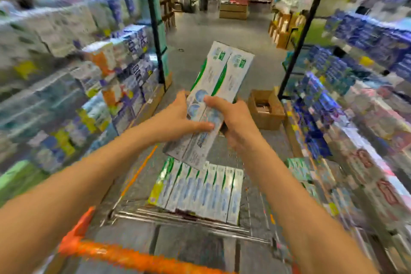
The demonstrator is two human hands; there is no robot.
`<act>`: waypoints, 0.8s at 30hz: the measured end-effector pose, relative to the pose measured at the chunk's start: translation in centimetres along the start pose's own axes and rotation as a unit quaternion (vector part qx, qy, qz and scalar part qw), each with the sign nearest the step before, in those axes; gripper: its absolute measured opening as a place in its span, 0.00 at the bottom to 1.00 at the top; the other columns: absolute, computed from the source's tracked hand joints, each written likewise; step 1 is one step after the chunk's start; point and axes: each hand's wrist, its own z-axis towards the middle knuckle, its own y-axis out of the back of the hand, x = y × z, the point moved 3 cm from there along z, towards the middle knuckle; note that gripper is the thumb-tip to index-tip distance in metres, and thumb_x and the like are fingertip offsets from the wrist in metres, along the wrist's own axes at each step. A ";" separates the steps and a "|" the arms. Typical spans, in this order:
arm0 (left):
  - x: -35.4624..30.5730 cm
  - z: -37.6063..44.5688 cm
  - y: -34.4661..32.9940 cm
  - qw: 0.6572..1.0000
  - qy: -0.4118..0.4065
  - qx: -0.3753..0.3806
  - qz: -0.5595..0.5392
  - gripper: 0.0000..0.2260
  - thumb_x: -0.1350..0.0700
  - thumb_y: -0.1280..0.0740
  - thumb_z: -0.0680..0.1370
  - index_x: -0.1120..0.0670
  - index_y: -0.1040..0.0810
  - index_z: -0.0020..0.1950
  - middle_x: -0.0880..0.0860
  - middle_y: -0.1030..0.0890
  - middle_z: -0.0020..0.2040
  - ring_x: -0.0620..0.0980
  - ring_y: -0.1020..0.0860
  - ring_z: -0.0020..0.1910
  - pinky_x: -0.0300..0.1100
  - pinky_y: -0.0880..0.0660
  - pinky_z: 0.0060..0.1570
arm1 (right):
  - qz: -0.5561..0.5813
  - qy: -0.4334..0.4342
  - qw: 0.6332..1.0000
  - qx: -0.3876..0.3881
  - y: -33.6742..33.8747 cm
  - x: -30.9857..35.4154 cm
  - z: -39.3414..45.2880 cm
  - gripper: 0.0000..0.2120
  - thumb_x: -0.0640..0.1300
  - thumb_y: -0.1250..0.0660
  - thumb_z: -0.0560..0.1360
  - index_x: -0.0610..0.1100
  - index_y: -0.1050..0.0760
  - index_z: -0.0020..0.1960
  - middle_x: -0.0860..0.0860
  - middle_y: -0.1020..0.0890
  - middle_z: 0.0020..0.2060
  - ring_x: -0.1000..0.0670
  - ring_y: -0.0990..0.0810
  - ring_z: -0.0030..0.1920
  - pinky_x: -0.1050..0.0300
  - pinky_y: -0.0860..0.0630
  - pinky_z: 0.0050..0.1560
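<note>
I hold two long boxes (222, 73) side by side, flat white cardboard with green stripes, tilted away from me above the cart (189, 220). My left hand (178, 118) grips their near left edge, thumb laid across the top. My right hand (233, 118) clamps the right edge, thumb on top, fingers curled underneath. The hands sit close together with the boxes between them. In the wire cart, behind its one orange handle (133, 256), lies a row of packs (200, 193), about eight, though blur hides the exact count. One open brown crate (264, 111) stands on the floor ahead
</note>
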 end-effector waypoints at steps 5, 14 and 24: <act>5.9 0.1 2.3 1.000 0.016 0.008 -0.021 0.37 0.45 0.29 0.70 0.55 0.44 0.71 0.45 0.35 0.61 0.43 0.31 0.61 0.28 0.34 0.38 | -0.005 -0.070 0.997 -0.022 -4.6 -3.9 2.1 0.43 0.57 0.22 0.49 0.43 0.26 0.61 0.45 0.19 0.55 0.42 0.19 0.53 0.41 0.21 0.50; 17.9 4.6 -3.9 0.986 0.147 0.028 -0.070 0.23 0.51 0.31 0.76 0.54 0.39 0.65 0.50 0.27 0.57 0.50 0.24 0.52 0.39 0.27 0.45 | -0.009 -0.182 0.979 -0.090 -1.5 -14.0 8.0 0.43 0.45 0.23 0.66 0.43 0.43 0.74 0.43 0.24 0.62 0.40 0.22 0.58 0.38 0.25 0.57; 29.7 6.9 -10.8 0.936 0.352 0.016 -0.029 0.26 0.60 0.37 0.79 0.65 0.44 0.73 0.64 0.25 0.55 0.56 0.25 0.41 0.39 0.29 0.35 | -0.056 -0.372 0.924 -0.073 1.7 -25.0 12.3 0.26 0.43 0.31 0.75 0.38 0.39 0.67 0.43 0.31 0.68 0.43 0.31 0.65 0.48 0.34 0.54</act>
